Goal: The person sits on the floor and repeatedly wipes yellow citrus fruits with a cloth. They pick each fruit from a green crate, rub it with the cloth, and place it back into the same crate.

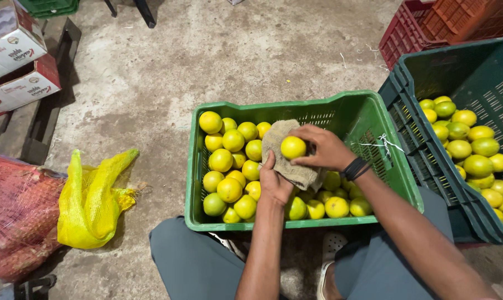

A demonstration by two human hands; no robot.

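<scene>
Green crate [373, 119] of limes [229, 189], darker crate [479, 72] likewise

Bare forearms; black wristband [356, 168]; grey trousers [196, 261]; white sandal [328, 266].

Even bright light, sharp, soft shadows

fruit storeroom | crates [207, 166] of citrus [229, 189] | cartons [18, 66] | concrete floor [207, 55]
</scene>
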